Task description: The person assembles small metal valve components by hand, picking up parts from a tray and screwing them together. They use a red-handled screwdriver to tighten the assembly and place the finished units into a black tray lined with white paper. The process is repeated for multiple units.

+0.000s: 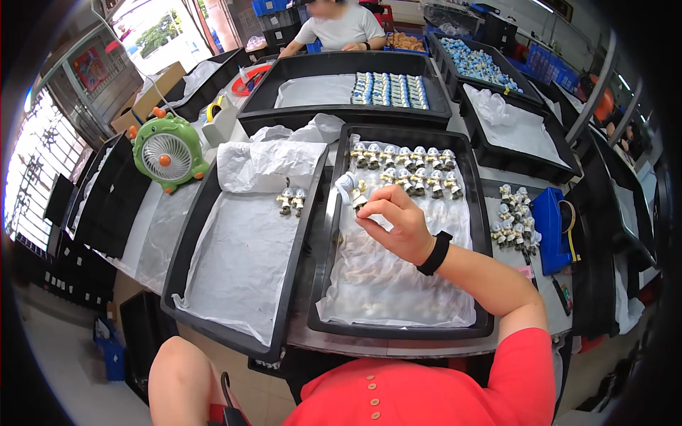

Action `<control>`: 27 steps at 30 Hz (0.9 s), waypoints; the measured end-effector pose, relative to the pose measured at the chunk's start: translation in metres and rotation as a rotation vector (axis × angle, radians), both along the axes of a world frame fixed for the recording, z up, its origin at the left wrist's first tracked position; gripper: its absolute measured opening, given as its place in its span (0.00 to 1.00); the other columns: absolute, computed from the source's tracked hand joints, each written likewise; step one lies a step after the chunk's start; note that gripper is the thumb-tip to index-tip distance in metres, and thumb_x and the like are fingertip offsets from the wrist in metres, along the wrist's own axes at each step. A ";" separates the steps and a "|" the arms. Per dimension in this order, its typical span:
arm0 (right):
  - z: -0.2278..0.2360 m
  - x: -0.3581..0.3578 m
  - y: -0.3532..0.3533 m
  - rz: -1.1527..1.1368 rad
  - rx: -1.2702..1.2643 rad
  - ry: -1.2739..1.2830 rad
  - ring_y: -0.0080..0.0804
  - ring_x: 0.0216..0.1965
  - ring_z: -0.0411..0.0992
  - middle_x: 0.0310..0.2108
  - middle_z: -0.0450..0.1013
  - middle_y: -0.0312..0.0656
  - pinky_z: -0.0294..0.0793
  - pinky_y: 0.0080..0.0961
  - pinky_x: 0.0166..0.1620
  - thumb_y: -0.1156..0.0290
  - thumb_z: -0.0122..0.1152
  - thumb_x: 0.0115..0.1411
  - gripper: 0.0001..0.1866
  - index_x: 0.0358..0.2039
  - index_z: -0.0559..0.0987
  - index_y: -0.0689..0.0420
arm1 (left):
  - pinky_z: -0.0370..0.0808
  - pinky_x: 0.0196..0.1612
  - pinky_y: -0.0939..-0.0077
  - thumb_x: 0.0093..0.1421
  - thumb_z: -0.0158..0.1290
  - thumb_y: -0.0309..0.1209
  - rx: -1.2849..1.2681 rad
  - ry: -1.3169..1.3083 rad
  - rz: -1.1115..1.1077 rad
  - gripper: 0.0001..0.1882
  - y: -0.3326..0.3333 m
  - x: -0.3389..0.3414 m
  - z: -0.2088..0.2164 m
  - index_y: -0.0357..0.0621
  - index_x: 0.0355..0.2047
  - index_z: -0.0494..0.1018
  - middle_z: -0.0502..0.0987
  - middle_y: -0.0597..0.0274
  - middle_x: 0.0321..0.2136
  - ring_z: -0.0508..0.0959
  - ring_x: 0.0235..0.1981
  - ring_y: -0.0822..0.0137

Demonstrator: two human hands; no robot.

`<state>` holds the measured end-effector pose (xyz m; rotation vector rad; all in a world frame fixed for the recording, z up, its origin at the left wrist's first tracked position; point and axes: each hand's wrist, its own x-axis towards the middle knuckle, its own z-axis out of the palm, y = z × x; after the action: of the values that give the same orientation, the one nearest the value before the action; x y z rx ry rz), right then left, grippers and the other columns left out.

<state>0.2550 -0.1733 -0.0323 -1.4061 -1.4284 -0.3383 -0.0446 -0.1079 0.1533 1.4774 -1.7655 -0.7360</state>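
My right hand [399,224], with a dark band on its wrist, reaches over the black tray [321,297] in the middle. Its thumb and index finger pinch the lower end of a small figurine [359,195] in white, gold and dark colours. Touching or just beside that figurine is a rounded light blue-grey piece [347,186]; I cannot tell whether the two are joined. Beyond my hand, two rows of similar figurines [405,157] stand on white paper [398,291]. My left hand does not show.
Left of the middle tray is another paper-lined black tray [186,264] with two figurines [290,201]. More figurines [513,221] cluster near a blue tape dispenser [555,238] at right. A green fan [168,153] stands at left. Across the table, a person [342,30] sits behind a tray of blue-white pieces [389,91].
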 end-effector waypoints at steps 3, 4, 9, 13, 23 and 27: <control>-0.001 0.001 0.002 -0.019 0.009 0.019 0.31 0.32 0.69 0.33 0.67 0.38 0.70 0.23 0.35 0.81 0.68 0.44 0.12 0.29 0.76 0.54 | 0.71 0.39 0.58 0.56 0.48 0.39 0.042 0.022 -0.034 0.13 -0.003 0.000 0.004 0.43 0.33 0.74 0.76 0.54 0.32 0.76 0.36 0.61; 0.000 0.001 0.002 -0.018 0.010 0.023 0.31 0.32 0.69 0.33 0.68 0.38 0.70 0.23 0.35 0.81 0.68 0.44 0.12 0.29 0.76 0.54 | 0.71 0.39 0.58 0.56 0.48 0.39 0.055 0.028 -0.039 0.13 -0.005 -0.001 0.005 0.43 0.32 0.74 0.76 0.54 0.32 0.76 0.36 0.61; 0.001 0.000 0.004 -0.010 0.004 0.076 0.31 0.33 0.70 0.33 0.68 0.38 0.70 0.23 0.35 0.81 0.67 0.44 0.12 0.29 0.76 0.55 | 0.72 0.38 0.59 0.54 0.49 0.38 0.107 0.047 -0.067 0.12 -0.008 -0.005 0.011 0.43 0.30 0.75 0.76 0.55 0.30 0.77 0.35 0.63; 0.002 0.002 -0.001 -0.042 -0.017 0.080 0.31 0.33 0.71 0.33 0.68 0.38 0.71 0.23 0.36 0.81 0.66 0.45 0.10 0.29 0.76 0.56 | 0.73 0.37 0.60 0.53 0.49 0.37 0.125 0.054 -0.109 0.12 -0.006 -0.006 0.011 0.43 0.28 0.75 0.77 0.55 0.28 0.77 0.34 0.64; 0.005 -0.001 0.004 -0.002 -0.027 0.083 0.31 0.33 0.71 0.33 0.68 0.38 0.71 0.22 0.36 0.81 0.66 0.45 0.10 0.29 0.76 0.56 | 0.75 0.35 0.60 0.48 0.53 0.37 -0.129 -0.069 0.243 0.10 0.003 -0.006 -0.003 0.44 0.21 0.76 0.77 0.60 0.20 0.78 0.28 0.62; 0.007 -0.002 0.001 0.005 -0.025 0.074 0.32 0.34 0.70 0.33 0.68 0.39 0.71 0.23 0.36 0.81 0.66 0.45 0.11 0.29 0.76 0.55 | 0.72 0.24 0.60 0.50 0.53 0.29 -0.809 0.345 0.423 0.07 0.053 0.046 -0.095 0.36 0.23 0.74 0.74 0.54 0.18 0.74 0.19 0.57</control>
<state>0.2529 -0.1727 -0.0254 -1.4201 -1.3796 -0.2631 0.0019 -0.0546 0.0581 1.0189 -1.1984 -0.0190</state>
